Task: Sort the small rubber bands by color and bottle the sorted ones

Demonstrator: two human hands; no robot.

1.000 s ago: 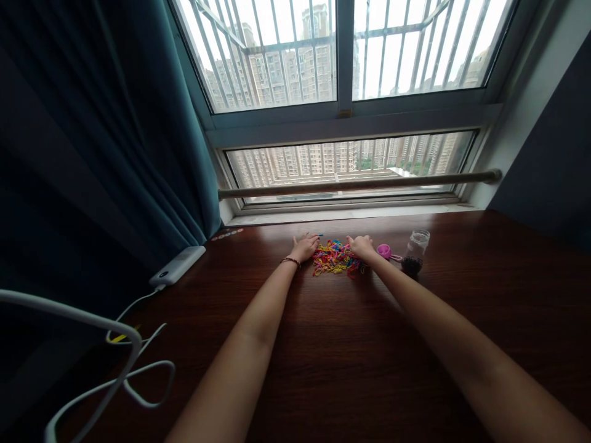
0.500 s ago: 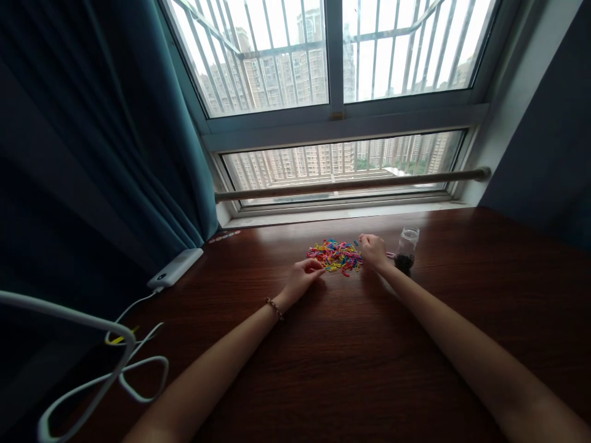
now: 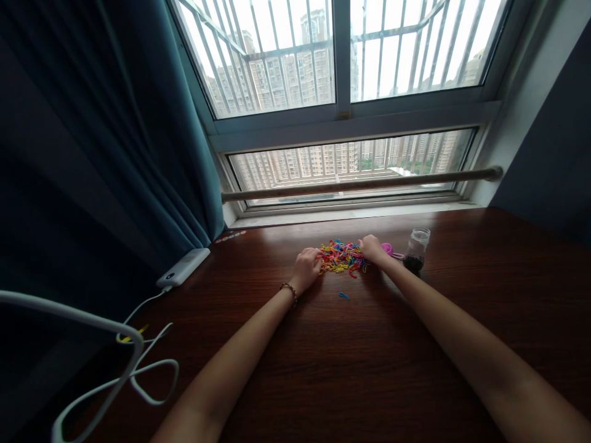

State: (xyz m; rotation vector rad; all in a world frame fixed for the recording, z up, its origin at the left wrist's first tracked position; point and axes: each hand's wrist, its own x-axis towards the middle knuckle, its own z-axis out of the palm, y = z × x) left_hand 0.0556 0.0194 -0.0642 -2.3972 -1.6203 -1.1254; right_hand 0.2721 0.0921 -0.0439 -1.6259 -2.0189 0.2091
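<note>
The colourful pile (image 3: 342, 256) lies between left hand (image 3: 306, 268) and right hand (image 3: 372, 248), beside curled fingers (image 3: 314, 256). Their grip I cannot tell.

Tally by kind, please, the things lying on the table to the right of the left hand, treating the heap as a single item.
Heap of coloured pieces, too tangled to count singly: 1
Loose blue piece: 1
Pink cup, partly hidden: 1
Clear jar: 1
Total: 4
</note>
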